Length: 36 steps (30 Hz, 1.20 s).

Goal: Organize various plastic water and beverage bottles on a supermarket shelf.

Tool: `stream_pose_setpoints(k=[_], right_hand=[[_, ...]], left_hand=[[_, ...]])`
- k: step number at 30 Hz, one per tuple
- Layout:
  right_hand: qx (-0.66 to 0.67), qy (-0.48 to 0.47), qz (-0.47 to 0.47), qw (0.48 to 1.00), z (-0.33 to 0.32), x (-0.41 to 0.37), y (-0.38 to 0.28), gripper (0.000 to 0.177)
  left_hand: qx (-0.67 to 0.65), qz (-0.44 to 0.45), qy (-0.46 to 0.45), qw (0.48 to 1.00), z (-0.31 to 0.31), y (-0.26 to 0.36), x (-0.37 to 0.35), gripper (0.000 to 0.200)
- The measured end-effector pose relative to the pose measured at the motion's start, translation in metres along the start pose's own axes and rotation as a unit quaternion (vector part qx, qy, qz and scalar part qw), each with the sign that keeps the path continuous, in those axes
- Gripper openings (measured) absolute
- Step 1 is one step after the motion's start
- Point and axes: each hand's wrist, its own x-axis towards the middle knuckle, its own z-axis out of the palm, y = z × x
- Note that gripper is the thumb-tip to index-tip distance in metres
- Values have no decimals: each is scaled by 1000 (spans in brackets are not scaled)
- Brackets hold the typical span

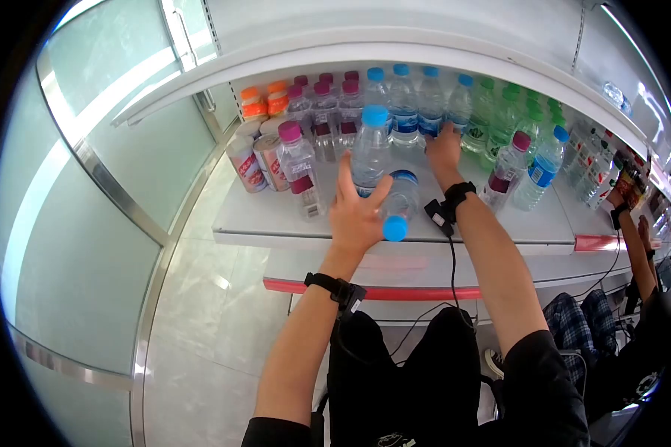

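Note:
My left hand (356,217) is around the lower part of an upright clear water bottle (371,153) with a blue cap, fingers on its left side and thumb on its right. Another blue-capped bottle (401,203) lies on its side just right of that hand, cap toward me. Farther back, my right hand (444,151) grips the lower part of a blue-capped bottle (458,104) at the right end of the blue-capped back row; its fingertips are partly hidden. Both hands are over the white shelf (261,216).
Magenta-capped bottles (322,112), cans (244,164) and orange-topped containers (265,100) stand left. Green-capped bottles (503,115) stand right, behind a magenta-capped bottle (507,173) and a blue-capped bottle (542,170). An upper shelf edge (350,37) overhangs. Another person's arm (634,242) reaches in at far right.

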Motion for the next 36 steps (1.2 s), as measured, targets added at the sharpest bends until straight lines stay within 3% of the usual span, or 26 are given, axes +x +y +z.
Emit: stream_pose_setpoints(k=[2, 4, 8, 14, 17, 20, 23, 25, 26, 28, 29, 31, 32, 34, 36], right_hand=[[-57, 35, -40, 997, -7, -1, -7, 48], [17, -70, 60, 996, -9, 6, -4, 53], [-23, -57, 63, 996, -10, 4, -11, 55], [58, -68, 103, 991, 16, 18, 13, 59], [15, -29, 85, 996, 18, 17, 18, 49], [31, -44, 95, 994, 12, 17, 12, 51], [73, -90, 168, 979, -8, 3, 3, 63], [95, -86, 64, 990, -26, -19, 4, 60], [94, -84, 65, 990, -37, -28, 6, 60], [122, -171, -26, 977, -63, -46, 1, 61], [122, -169, -26, 978, -81, -58, -6, 61], [118, -225, -219, 942, -114, -82, -30, 68], [119, -225, -219, 942, -120, -90, -38, 68], [84, -219, -386, 892, -125, -101, -48, 77], [75, -225, -412, 880, -120, -102, -52, 78]], left_hand=[[-1, 0, 3, 1000, 1, 0, 0, 51], [-3, -1, 5, 1000, 1, 1, 1, 51], [-6, -9, 3, 1000, -1, 2, 1, 49], [14, -5, -2, 1000, 2, -2, -1, 48], [11, -14, -8, 1000, 2, 0, -1, 50], [-7, -33, -16, 999, -1, 1, 0, 50], [-16, -41, -31, 999, -1, -1, 0, 50], [-8, -37, -37, 999, -1, 0, 0, 52], [4, -36, -35, 999, -2, 0, 0, 56], [16, -34, -33, 999, -3, 2, 1, 60], [18, -38, -36, 998, -3, 2, 0, 59], [21, -42, -38, 998, -2, 2, 0, 57], [27, -39, -34, 998, -2, 2, 0, 56], [33, -35, -32, 998, 0, 2, -1, 55], [8, -15, -24, 1000, 1, 0, -1, 52]])
